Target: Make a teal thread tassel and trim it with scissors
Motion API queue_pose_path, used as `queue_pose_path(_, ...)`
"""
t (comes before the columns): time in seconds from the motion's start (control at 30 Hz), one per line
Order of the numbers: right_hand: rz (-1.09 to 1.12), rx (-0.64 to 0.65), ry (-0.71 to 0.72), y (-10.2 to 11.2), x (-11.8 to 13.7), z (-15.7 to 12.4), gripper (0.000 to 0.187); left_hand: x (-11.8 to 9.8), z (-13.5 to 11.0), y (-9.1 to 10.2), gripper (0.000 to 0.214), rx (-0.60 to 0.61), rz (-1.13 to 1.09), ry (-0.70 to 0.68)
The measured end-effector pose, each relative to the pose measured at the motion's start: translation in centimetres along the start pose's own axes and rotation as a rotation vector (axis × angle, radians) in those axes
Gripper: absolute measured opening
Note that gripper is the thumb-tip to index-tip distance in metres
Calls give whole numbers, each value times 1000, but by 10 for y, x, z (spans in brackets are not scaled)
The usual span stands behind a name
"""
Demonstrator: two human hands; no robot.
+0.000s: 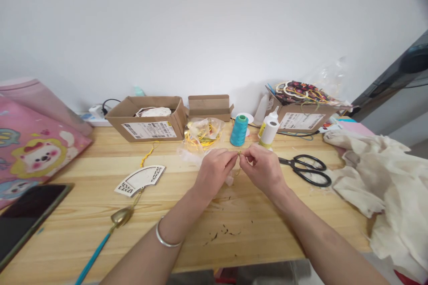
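My left hand (214, 170) and my right hand (262, 168) meet over the middle of the wooden table (100, 227). Both pinch a thin yellow thread (239, 155) between thumb and forefinger, the fingertips almost touching. A silver bangle (164, 239) sits on my left wrist. Just behind my hands lie a clear bag of yellow cords (201, 133), a teal thread spool (239, 130) and a white glue bottle (269, 129). Black scissors (307, 170) lie to the right of my right hand.
A fan-shaped wooden cutout (140, 179) with a yellow cord lies left of my hands, a gold-tipped blue tool (110, 231) below it. Cardboard boxes (150, 118) line the wall. A dark tablet (26, 216) and pink cloth (30, 147) are at left, cream fabric (388, 178) at right.
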State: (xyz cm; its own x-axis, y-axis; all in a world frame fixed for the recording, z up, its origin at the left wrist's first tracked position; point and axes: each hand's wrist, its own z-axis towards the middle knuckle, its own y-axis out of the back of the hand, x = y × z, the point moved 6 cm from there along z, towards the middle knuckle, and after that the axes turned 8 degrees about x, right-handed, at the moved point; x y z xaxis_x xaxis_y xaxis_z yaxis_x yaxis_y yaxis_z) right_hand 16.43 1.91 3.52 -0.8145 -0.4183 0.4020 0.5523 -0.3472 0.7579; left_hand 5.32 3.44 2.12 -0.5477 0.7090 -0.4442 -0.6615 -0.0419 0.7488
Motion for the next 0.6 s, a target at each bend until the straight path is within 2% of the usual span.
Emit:
queue_pose_path(0.13, 24, 20, 18, -2, -1, 0, 16, 6, 0, 1, 19, -9, -173, 71)
queue_pose_path(0.3, 162, 37, 25, -1, -5, 2, 15, 22, -2, -5, 20, -26, -548, 337)
queue_pose_path(0.43, 322, 47, -124, 2, -18, 4, 22, 30, -6, -11, 23, -36, -733, 479)
queue_pose_path(0.6, 680, 210, -351, -13, -27, 2, 30, 29, -7, -14, 23, -31, -894, 540)
